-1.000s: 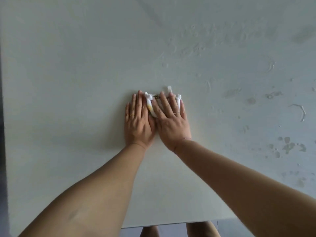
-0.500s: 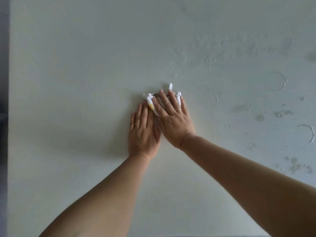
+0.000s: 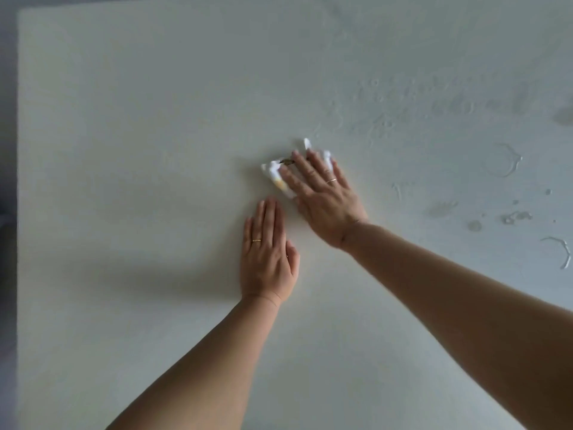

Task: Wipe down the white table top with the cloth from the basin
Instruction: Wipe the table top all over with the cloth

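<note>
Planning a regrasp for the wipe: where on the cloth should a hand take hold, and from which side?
Best bet: the bunched left end of the cloth, approached from the left and above. That end sticks out clear of the right hand, which lies flat over the rest. The left hand rests flat on the table top just short of it. The folds give a ridge to pinch.

The table top (image 3: pixel 155 135) is plain white with pale grey wet marks (image 3: pixel 508 217) toward its right edge, and the cloth (image 3: pixel 276 176) is white with a yellow patch.
</note>
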